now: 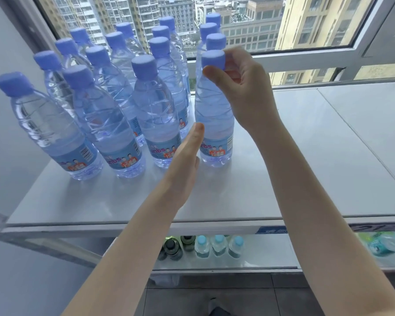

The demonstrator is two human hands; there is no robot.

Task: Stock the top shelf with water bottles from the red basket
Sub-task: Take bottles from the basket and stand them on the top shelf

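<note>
The right hand [242, 87] pinches the cap of the front-right water bottle [214, 124] on the top shelf [306, 167]; the left hand [185, 165], fingers straight and together, rests against the bottle's left side.

1. Clear plastic water bottles with blue caps [151, 106] stand in tight rows on the left half of the white top shelf [328, 156], narrow gaps between them
2. Right of the front-right bottle [214, 115], bare shelf lies open, wide enough for an arm
3. A grey metal window frame [306, 57] closes off the back
4. The left hand [185, 160], fingers straight, sits at the gap left of that bottle
</note>
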